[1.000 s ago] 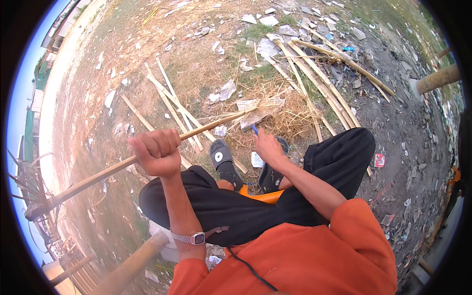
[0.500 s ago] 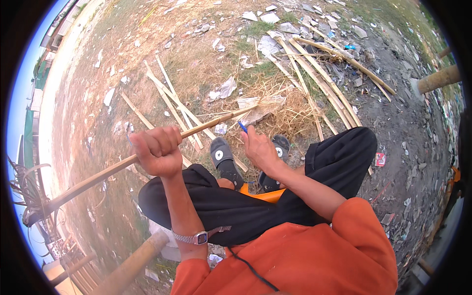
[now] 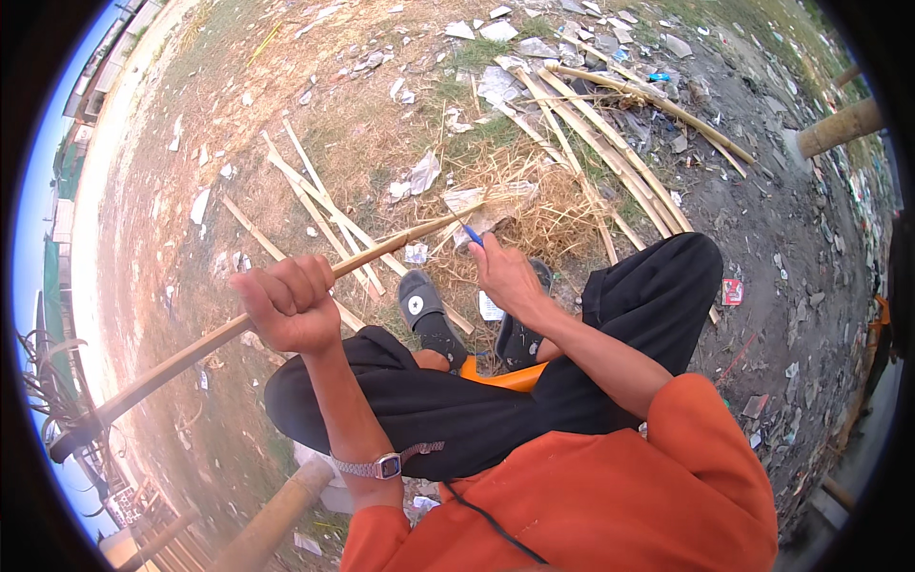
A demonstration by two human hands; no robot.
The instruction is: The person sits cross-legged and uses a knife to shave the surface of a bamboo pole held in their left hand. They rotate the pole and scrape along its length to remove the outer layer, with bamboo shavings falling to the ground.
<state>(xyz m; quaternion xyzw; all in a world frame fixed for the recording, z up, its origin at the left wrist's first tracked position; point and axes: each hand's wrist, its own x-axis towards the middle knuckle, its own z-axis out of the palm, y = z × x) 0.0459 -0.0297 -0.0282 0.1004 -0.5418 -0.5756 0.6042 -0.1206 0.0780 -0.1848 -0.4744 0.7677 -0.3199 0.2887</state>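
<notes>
My left hand (image 3: 288,303) is closed in a fist round a long bamboo stick (image 3: 176,365). The stick slants from the lower left up to a thin far end near the middle, above my feet. Between the fingers of my right hand (image 3: 507,275) is a small knife with a blue handle (image 3: 473,234). Its thin blade points up and left toward the stick's far end; whether it touches the wood I cannot tell. Below that end lies a heap of straw-coloured shavings (image 3: 560,214).
Split bamboo strips (image 3: 329,202) lie on the ground ahead to the left, and more strips (image 3: 610,143) to the right. Scraps and broken pieces litter the soil. Thick bamboo posts (image 3: 843,129) stand at the right and lower left (image 3: 276,515). An orange seat (image 3: 510,378) is under me.
My left hand and the stick have shifted slightly left and down in the picture. The right hand keeps its grip on the knife, whose blade now shows close to the stick's end.
</notes>
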